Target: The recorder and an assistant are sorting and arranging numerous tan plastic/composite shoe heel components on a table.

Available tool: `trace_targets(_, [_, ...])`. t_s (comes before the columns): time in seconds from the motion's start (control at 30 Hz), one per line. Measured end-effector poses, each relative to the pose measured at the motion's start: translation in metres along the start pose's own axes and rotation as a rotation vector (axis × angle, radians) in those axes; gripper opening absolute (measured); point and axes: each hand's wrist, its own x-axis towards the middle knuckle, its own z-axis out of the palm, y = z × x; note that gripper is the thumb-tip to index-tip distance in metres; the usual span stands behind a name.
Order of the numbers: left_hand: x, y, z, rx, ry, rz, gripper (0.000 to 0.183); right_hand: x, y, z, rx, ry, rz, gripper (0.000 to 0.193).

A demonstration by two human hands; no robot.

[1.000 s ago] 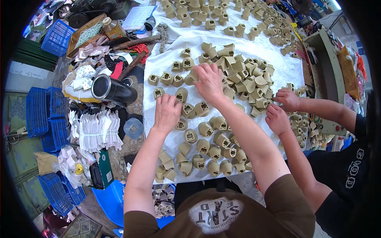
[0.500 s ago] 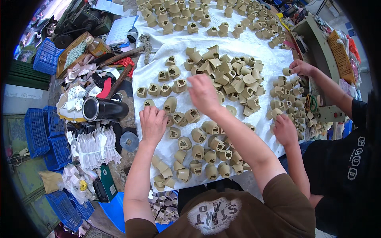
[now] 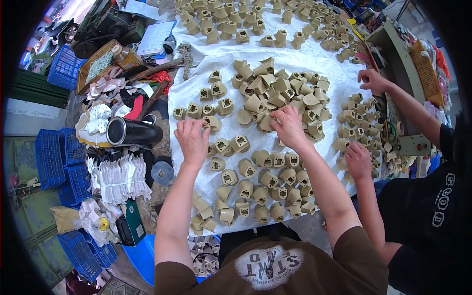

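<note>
Many tan, heel-shaped pieces with square-edged hollows lie on a white cloth (image 3: 196, 78). At the left of the cloth, my left hand (image 3: 193, 141) has its fingertips closed on one tan heel-shaped piece (image 3: 212, 123), its opening facing up. My right hand (image 3: 290, 129) reaches to the near side of the heaped pieces (image 3: 275, 88), thumb and fingers pinched on a tan piece (image 3: 265, 124); part of it is hidden by the fingers. Spaced-out pieces (image 3: 247, 168) stand between my forearms, most with their hollows showing.
At the right, a co-worker's hands (image 3: 359, 160) are by another group of pieces (image 3: 348, 132). More pieces (image 3: 226, 27) cover the far end. A black cylinder (image 3: 129, 132), a stack of white strips (image 3: 118, 179) and a hammer-like wooden handle (image 3: 155, 101) crowd the left; blue crates (image 3: 49, 157) stand beyond.
My right hand has moved right, away from the spaced-out pieces, onto the heap. My left hand has shifted slightly up and right to a piece. The co-worker's upper hand no longer holds a piece.
</note>
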Motion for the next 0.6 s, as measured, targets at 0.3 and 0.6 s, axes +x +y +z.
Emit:
trace_targets(0.3, [-0.019, 0.012, 0.009, 0.073, -0.005, 0.100, 0.019, 0.001, 0.006, 0.008, 0.049, 0.002, -0.052, 0.016])
trace_targets(0.6, [-0.015, -0.001, -0.025, -0.155, -0.067, -0.043, 0.022, -0.003, 0.007, 0.002, 0.510, 0.151, 0.111, 0.012])
